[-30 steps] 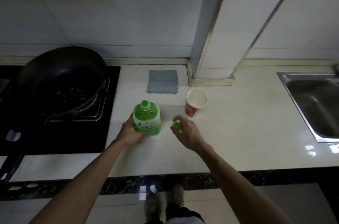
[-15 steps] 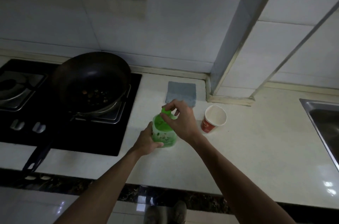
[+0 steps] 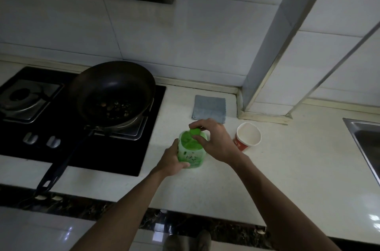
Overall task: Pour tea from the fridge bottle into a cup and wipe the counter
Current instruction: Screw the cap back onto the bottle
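The pale surface (image 3: 267,178) runs the full width of the view, below a tiled wall. A black hob (image 3: 131,160) is set into its left part, and a dark pan (image 3: 113,90) sits on the hob's right-hand burner with its handle pointing toward the front edge; small dark bits lie in the pan. The corner of a steel sink (image 3: 366,137) shows at the right edge. A grey cloth (image 3: 208,107) lies flat near the wall, beside the base of a tiled column. The green tea bottle (image 3: 190,154) stands upright on the surface, just right of the hob and in front of the cloth. The left hand (image 3: 171,161) grips the bottle body from the left, fingers (image 3: 183,165) curled round it. The right hand (image 3: 218,141) is above the bottle, its fingers (image 3: 200,125) pinching the green cap (image 3: 195,131) at the neck. A red paper cup (image 3: 247,137) with a white inside stands upright just right of the bottle, apart from it; whether it holds liquid cannot be told.
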A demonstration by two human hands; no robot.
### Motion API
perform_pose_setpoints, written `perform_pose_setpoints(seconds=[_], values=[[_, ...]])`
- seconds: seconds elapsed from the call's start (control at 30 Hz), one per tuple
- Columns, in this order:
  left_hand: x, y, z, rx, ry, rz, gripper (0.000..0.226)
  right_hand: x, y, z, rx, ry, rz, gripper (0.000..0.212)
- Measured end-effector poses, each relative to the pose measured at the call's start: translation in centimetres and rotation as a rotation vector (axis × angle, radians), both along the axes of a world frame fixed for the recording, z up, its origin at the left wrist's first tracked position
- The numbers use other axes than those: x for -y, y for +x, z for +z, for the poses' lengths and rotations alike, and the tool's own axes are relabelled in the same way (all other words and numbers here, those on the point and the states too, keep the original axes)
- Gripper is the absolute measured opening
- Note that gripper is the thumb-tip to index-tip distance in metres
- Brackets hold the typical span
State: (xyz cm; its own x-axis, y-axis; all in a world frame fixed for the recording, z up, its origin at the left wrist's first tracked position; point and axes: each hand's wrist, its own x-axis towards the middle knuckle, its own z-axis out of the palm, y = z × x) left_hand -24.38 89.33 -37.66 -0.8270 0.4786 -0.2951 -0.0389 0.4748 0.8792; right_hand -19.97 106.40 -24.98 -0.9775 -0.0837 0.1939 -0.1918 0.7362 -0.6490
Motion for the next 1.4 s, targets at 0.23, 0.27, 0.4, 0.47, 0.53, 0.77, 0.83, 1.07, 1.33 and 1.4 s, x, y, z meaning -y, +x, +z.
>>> perform_pose_setpoints(seconds=[0.23, 0.27, 0.4, 0.47, 0.53, 0.77, 0.83, 1.07, 1.33, 1.4], values=[[0.0, 0.0, 0.1, 0.007, -0.008, 0.006, 0.08, -0.2, -0.2, 0.6, -0.017, 0.155, 0.147, 0.026], [0.0, 0.0, 0.1, 0.008, -0.009, 0.009, 0.08, -0.3, -0.2, 0.6, -0.02, 0.149, 0.155, 0.026], [-0.1, 0.0, 0.2, -0.008, -0.02, 0.001, 0.08, -0.7, -0.4, 0.6, -0.002, 0.134, 0.158, 0.026], [-0.1, 0.0, 0.2, -0.006, -0.023, -0.001, 0.079, -0.8, -0.6, 0.6, -0.021, 0.156, 0.157, 0.025], [-0.1, 0.1, 0.2, -0.001, -0.028, -0.006, 0.078, -0.7, -0.8, 0.6, -0.034, 0.179, 0.142, 0.026], [-0.1, 0.2, 0.1, 0.012, -0.016, 0.0, 0.076, 0.4, -1.0, 0.2, -0.071, 0.245, 0.028, 0.036], [-0.1, 0.2, 0.1, 0.004, -0.02, -0.001, 0.075, 0.5, -0.8, 0.1, -0.067, 0.268, 0.027, 0.04], [-0.1, 0.0, 0.1, -0.001, -0.018, -0.008, 0.076, -0.4, -0.2, 0.1, -0.038, 0.27, -0.008, 0.037], [0.0, 0.0, 0.0, 0.001, -0.003, -0.012, 0.075, -1.7, 0.1, 0.4, 0.05, 0.156, -0.08, 0.045], [0.0, 0.0, 0.0, 0.001, 0.0, -0.012, 0.075, -1.5, 0.1, 0.7, 0.111, 0.063, 0.029, 0.055]])
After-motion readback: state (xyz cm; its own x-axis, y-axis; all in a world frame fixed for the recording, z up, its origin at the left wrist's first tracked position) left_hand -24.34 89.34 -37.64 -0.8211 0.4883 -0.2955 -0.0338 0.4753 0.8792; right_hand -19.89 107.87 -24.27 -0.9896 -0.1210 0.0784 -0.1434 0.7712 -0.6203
